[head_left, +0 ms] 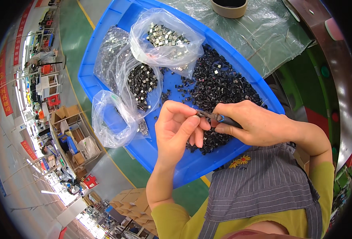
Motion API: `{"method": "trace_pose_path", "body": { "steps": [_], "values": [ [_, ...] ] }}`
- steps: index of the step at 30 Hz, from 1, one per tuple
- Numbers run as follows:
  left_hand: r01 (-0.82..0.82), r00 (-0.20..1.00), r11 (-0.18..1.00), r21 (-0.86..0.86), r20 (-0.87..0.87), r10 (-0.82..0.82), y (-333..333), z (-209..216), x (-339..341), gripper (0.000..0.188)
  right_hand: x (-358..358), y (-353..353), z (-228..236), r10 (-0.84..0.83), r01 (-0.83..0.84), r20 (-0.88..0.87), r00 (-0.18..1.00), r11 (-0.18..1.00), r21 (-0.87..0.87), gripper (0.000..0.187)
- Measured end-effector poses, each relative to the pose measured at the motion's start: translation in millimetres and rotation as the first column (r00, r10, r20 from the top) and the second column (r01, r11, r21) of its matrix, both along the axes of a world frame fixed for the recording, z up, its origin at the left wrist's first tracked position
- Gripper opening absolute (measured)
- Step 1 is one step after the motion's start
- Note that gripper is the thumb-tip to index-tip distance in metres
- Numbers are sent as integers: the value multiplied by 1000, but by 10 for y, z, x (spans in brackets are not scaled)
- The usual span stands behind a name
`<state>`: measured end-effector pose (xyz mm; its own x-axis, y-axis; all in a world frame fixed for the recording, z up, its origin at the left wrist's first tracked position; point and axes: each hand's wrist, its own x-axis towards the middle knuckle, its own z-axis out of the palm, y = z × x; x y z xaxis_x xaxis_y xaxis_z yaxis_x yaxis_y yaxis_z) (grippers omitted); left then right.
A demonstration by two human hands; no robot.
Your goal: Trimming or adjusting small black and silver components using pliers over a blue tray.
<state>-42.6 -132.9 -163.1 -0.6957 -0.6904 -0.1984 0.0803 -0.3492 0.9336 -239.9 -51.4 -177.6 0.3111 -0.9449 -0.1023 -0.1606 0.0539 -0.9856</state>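
Observation:
My right hand (257, 122) is closed round the dark handles of a small pair of cutting pliers (216, 117). The pliers' jaws point left and meet the fingertips of my left hand (175, 129). Those fingertips pinch a tiny dark piece (200, 114), mostly hidden by the fingers; whether the jaws grip it I cannot tell. Both hands are above a blue plastic tray (247, 51). Beneath and beyond them spreads a heap of small black parts (223, 85), a few with shiny metal faces.
Inside the tray's left half are clear bags: a far bag of silvery pieces (164, 36), a middle bag of black-and-silver pieces (142, 81), and a crumpled near bag (112, 119). A round tape roll (229, 8) rests on the plastic-covered table (259, 32). Cardboard boxes (132, 203) stand at lower left.

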Motion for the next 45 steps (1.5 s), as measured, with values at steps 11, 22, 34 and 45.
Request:
{"method": "trace_pose_path", "body": {
  "steps": [11, 22, 34, 45],
  "values": [
    [-33, 996, 998, 45, 83, 29, 21, 51, -40, 10, -13, -2, 5, 42, -42, 5, 999, 999, 24, 24],
    [-29, 990, 1000, 10, 139, 27, 57, 83, -57, 10, -34, -5, 67, 61, -52, -97, 993, 994, 97, 27],
    [98, 933, 468, -878, 244, 263, 143, -135, -51, 24, -12, 11, 29, 15, -14, -9, 1000, 996, 85, 27],
    [113, 993, 993, 42, 25, -114, 40, 43, -40, 29, -1, 17, -5, -15, 12, -59, 998, 999, -47, 22]
  ]
}}
